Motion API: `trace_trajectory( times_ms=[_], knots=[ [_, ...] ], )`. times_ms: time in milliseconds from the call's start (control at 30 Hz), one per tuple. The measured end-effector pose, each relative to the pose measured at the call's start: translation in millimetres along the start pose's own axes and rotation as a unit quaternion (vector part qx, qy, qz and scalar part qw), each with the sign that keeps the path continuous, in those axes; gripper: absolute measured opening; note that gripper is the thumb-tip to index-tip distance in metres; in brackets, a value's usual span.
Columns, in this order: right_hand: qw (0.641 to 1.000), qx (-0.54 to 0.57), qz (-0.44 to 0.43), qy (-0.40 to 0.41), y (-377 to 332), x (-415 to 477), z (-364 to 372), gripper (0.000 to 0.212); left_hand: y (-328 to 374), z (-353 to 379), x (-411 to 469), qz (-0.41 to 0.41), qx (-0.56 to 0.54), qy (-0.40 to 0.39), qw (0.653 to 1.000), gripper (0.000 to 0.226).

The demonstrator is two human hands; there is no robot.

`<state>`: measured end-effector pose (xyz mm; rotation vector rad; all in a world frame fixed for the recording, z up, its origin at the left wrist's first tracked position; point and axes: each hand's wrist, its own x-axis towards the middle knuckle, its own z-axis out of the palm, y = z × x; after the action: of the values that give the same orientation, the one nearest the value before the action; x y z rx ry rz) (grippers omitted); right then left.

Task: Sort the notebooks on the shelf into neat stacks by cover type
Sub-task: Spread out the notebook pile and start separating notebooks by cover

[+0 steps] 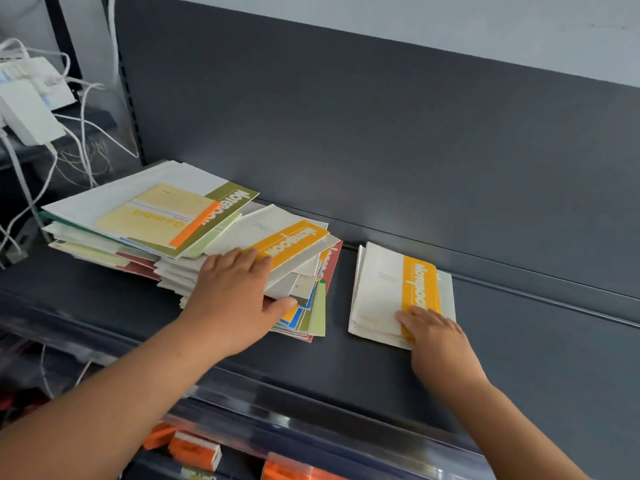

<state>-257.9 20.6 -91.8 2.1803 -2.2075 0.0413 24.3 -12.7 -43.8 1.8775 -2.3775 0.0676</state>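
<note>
Left hand (235,296) is pinching the yellow-band notebook (294,242), thumb underneath; matching stack (381,289) is sitting just to its right, with the right hand (434,332) lying flat-fingered on it.

Upper left, approx 10 o'clock: white adapter boxes (29,112) w/ a tangle of white cables (83,133) hanging down and trailing off the left edge. Just right of them, a dark slotted upright (130,98) runs top to bottom. Dark grey back panel (381,133) fills centre through 3 o'clock; a pale wall (450,26) shows above it at 12–1 o'clock. At 6 o'clock, a clear plastic strip (311,410) runs diag. along the front edge. Below it, 6–7 o'clock, orange boxes (194,450) sit on a lower level, some w/ white ends; labels too blurred to read.
</note>
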Motion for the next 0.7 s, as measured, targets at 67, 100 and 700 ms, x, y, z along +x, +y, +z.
trace_trajectory(
  times_ms=[67, 100, 700],
  knots=[
    [0.999, 0.014, 0.024, -0.032, 0, -3, -6, 0.059, 5, -1, -3, 0.005, -0.002, 0.020, 1.000, 0.069],
    [0.999, 0.030, 0.029, -0.024, -4, -3, -9, 0.057, 8, -2, -4, 0.009, -0.007, 0.030, 0.999, 0.064],
    [0.968, 0.168, -0.180, 0.045, -108, 11, -33, 0.064, 1, -12, -1, -0.029, -0.046, 0.015, 0.998, 0.085]
  ],
)
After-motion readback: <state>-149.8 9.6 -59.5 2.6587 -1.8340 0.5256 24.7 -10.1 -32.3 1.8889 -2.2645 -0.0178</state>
